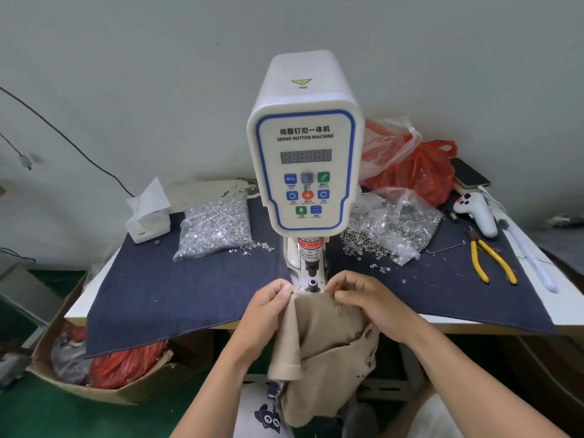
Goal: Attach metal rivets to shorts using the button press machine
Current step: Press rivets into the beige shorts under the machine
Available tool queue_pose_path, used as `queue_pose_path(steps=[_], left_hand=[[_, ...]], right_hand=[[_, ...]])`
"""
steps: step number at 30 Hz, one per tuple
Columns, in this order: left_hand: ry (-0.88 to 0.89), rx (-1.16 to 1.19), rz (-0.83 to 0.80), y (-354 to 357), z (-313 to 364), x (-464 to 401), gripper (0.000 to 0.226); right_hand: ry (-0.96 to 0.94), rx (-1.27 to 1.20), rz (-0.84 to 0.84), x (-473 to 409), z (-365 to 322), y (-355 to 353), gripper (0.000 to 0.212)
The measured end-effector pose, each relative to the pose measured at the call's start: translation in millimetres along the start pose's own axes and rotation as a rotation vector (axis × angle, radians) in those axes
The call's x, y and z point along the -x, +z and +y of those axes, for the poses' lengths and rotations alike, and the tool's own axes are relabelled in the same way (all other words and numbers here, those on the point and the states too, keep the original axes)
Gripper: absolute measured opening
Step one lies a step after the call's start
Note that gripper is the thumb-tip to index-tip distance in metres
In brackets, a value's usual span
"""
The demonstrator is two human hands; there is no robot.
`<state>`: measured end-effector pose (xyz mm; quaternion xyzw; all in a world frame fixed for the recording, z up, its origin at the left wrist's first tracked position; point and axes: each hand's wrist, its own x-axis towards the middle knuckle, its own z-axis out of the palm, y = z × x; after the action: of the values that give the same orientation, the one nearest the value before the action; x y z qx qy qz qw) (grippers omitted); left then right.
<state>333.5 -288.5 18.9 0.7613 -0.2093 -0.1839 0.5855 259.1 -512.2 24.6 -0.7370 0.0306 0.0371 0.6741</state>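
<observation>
**Hands hold shorts at the press**

Head view: The tan shorts hang off the front edge of the table, top edge just below the die of the white press. The left hand pinches the left corner of the cloth. A small gold rivet shows at its fingertips. The right hand pinches the top edge on the right. Both hands sit close beside the die.

A blue cloth covers the table. A bag of silver rivets lies on the left, near a tissue box. A bag of rings lies on the right. Yellow pliers and a red bag sit further right.
</observation>
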Motion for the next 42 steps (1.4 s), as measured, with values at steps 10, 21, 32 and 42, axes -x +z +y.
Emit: queue_pose_path(steps=[10, 21, 32, 42], left_hand=[[0.197, -0.260, -0.114, 8, 30, 30, 0.045], [0.282, -0.413, -0.215, 5, 19, 33, 0.015], [0.064, -0.034, -0.087, 17, 22, 29, 0.009], [-0.185, -0.336, 0.317, -28, 24, -7, 0.055]], right_hand=[[-0.223, 0.656, -0.104, 28, -27, 21, 0.031], [-0.065, -0.236, -0.106, 36, -25, 6, 0.015], [0.008, 0.124, 0.030, 23, -2, -12, 0.016], [0.198, 1.200, 0.525, -25, -2, -65, 0.024]])
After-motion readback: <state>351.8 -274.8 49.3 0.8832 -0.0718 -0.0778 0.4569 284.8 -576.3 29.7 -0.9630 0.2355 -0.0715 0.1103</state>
